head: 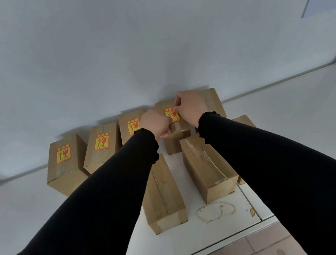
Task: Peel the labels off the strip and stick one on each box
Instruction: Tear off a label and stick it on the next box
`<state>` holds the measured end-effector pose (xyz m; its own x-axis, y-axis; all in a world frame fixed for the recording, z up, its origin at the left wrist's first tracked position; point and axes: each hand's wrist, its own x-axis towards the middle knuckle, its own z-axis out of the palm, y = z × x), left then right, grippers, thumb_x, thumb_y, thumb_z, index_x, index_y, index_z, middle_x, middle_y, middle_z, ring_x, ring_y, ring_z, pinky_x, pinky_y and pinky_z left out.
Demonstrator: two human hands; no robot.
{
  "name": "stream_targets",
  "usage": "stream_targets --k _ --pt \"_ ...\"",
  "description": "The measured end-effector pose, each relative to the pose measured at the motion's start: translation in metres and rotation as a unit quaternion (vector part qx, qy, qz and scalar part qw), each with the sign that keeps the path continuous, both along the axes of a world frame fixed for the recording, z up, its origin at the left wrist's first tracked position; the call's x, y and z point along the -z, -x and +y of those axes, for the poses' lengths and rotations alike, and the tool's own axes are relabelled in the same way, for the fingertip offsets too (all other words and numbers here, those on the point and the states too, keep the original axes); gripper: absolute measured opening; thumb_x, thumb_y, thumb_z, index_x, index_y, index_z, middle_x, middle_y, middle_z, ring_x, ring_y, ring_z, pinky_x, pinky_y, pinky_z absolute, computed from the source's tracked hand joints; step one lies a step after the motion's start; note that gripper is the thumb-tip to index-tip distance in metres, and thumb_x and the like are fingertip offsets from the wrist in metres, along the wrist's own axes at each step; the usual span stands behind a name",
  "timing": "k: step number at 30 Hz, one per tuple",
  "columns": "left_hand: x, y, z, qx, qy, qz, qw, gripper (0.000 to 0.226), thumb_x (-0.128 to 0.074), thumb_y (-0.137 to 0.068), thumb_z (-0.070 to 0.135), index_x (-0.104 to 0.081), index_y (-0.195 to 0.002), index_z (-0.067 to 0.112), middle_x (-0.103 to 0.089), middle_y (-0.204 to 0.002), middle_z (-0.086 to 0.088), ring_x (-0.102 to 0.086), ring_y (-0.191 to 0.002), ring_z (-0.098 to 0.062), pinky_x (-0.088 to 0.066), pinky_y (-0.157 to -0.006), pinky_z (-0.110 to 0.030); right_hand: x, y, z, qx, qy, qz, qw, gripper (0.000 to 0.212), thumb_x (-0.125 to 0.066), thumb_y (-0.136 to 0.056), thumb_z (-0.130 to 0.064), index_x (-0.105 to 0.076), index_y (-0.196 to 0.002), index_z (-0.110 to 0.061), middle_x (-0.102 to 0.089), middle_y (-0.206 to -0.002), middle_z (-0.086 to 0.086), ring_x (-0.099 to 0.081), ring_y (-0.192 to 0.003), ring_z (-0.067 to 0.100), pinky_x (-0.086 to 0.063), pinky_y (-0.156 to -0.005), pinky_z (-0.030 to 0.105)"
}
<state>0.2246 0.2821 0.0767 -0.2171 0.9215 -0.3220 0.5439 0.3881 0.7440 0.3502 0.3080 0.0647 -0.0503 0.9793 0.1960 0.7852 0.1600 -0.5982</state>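
Cardboard boxes (208, 165) on stained white table (284, 121); grey wall (126, 45) behind.

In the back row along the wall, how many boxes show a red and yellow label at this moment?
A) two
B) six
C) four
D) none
C: labels show on the far left box, the second box, the third box and the fourth box, where both hands work; the two nearer boxes show bare cardboard tops.
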Motion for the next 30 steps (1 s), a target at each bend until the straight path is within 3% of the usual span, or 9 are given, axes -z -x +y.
stream_targets --k 5,11,16,19,22,27,30 --pt "0.000 0.001 -0.002 -0.005 -0.005 -0.006 1.000 0.018 -0.063 -0.095 0.014 -0.061 -0.080 0.005 -0.061 -0.056 -0.009 -0.058 -0.049 -0.019 -0.060 -0.078 -0.036 0.000 0.002 0.004 -0.001 0.005 0.007 1.000 0.006 -0.060 -0.096 -0.013 -0.058 -0.091 -0.016 -0.066 -0.097 0.003 -0.059 -0.088 0.017 -0.043 -0.072 0.026" --pt "-0.001 -0.002 -0.004 -0.024 0.003 -0.031 0.999 0.020 -0.062 -0.095 0.007 -0.055 -0.076 0.007 -0.059 -0.058 -0.010 -0.060 -0.055 -0.023 -0.059 -0.079 -0.038 0.003 0.003 0.004 0.013 -0.007 -0.001 1.000 0.014 -0.058 -0.096 -0.012 -0.057 -0.084 -0.019 -0.065 -0.092 0.001 -0.062 -0.088 0.018 -0.053 -0.078 0.032" --pt "-0.003 0.000 -0.005 -0.013 -0.005 -0.013 1.000 0.022 -0.061 -0.091 -0.002 -0.054 -0.072 0.008 -0.060 -0.054 -0.009 -0.063 -0.064 -0.026 -0.061 -0.084 -0.042 -0.002 0.003 -0.001 0.009 -0.003 -0.028 1.000 0.013 -0.055 -0.097 -0.011 -0.058 -0.087 -0.019 -0.065 -0.093 0.001 -0.061 -0.088 0.019 -0.048 -0.073 0.029" --pt "-0.011 0.001 -0.017 0.032 -0.037 0.025 0.998 0.019 -0.058 -0.092 0.000 -0.055 -0.076 0.011 -0.074 -0.084 -0.019 -0.075 -0.079 -0.030 -0.063 -0.079 -0.039 -0.010 -0.001 -0.010 -0.002 0.000 -0.068 0.998 0.014 -0.051 -0.098 -0.010 -0.062 -0.097 -0.018 -0.066 -0.098 0.000 -0.059 -0.089 0.017 -0.042 -0.071 0.025" --pt "-0.019 0.012 -0.038 0.067 -0.105 0.092 0.988 0.004 -0.057 -0.092 0.006 -0.058 -0.092 0.010 -0.074 -0.095 -0.016 -0.073 -0.088 -0.030 -0.061 -0.082 -0.042 -0.020 0.000 -0.027 -0.020 -0.014 -0.098 0.995 0.017 -0.053 -0.097 -0.010 -0.062 -0.106 -0.020 -0.065 -0.105 0.000 -0.061 -0.095 0.019 -0.051 -0.079 0.031" --pt "-0.043 0.058 -0.090 0.156 -0.226 0.215 0.937 0.022 -0.054 -0.091 0.013 -0.061 -0.112 0.013 -0.065 -0.104 -0.003 -0.061 -0.095 -0.022 -0.049 -0.078 -0.031 -0.044 0.010 -0.072 -0.065 -0.082 -0.150 0.983 0.019 -0.053 -0.096 -0.016 -0.065 -0.111 -0.020 -0.065 -0.112 0.000 -0.059 -0.102 0.021 -0.050 -0.085 0.034" --pt "-0.053 0.095 -0.126 0.188 -0.250 0.283 0.907 0.029 -0.056 -0.092 0.020 -0.062 -0.121 0.017 -0.064 -0.120 -0.002 -0.057 -0.111 -0.022 -0.046 -0.089 -0.034 -0.056 0.025 -0.111 -0.102 -0.112 -0.161 0.975 0.021 -0.051 -0.097 -0.019 -0.065 -0.113 -0.023 -0.064 -0.115 -0.003 -0.056 -0.107 0.018 -0.048 -0.090 0.034"
